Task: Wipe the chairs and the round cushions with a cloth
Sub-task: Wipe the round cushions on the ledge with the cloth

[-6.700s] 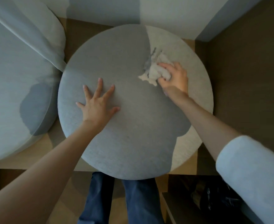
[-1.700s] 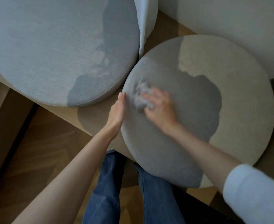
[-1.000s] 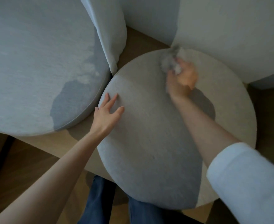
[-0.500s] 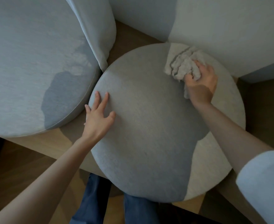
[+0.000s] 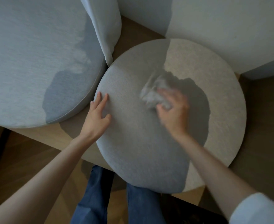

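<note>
A round grey cushion lies on a wooden bench in front of me. My right hand grips a crumpled pale cloth and presses it on the cushion's middle; hand and cloth are blurred by motion. My left hand rests flat on the cushion's left edge with straight fingers. A second, larger round cushion lies to the left, its rim touching the first.
A white curtain hangs down between the two cushions. White walls stand close behind the right cushion. The wooden bench edge and the parquet floor show below, with my jeans-clad legs against the bench.
My right hand has swept the cloth from the cushion's far edge near the wall back toward its middle. My left hand stays on the left edge.
</note>
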Demonstrator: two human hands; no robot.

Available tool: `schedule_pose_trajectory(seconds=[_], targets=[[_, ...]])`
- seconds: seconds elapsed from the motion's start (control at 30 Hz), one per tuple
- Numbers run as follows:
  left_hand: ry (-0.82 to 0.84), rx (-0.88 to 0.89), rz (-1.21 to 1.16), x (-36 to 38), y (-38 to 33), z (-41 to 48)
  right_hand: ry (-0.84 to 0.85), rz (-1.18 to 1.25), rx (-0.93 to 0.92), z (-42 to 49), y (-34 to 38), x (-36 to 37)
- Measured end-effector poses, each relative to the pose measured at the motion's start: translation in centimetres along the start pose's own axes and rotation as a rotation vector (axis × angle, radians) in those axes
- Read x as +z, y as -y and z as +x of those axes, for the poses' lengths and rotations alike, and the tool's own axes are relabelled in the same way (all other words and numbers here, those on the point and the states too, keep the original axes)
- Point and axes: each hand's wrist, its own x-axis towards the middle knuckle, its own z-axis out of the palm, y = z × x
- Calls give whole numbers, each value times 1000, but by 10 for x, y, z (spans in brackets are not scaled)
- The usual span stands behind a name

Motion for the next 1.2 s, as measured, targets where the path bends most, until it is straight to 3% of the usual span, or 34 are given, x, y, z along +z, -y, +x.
schedule_pose_trajectory(seconds=[0.1,0.2,0.37,0.53,0.67,0.8,0.93,1.03,1.2], targets=[[16,-13,-48,6,8,-14,-108,-125,207,55,-42,-28],[34,-34,-74,12,20,-30,-152,-97,340,70,-58,-32],[98,-29,-100,13,34,-44,-9,-3,137,-25,5,23],[197,19,-79,-6,45,-43,251,85,-26,-130,62,52],[200,15,-110,-6,52,-51,128,51,-56,-82,55,22],[206,-78,-288,8,60,-66,-17,-93,88,-9,39,8],[275,-166,-467,18,73,-84,51,-79,198,-30,46,38],[302,-197,-531,19,79,-83,116,-19,73,-101,71,65],[343,-175,-390,8,89,-73,339,57,-33,-199,84,74]])
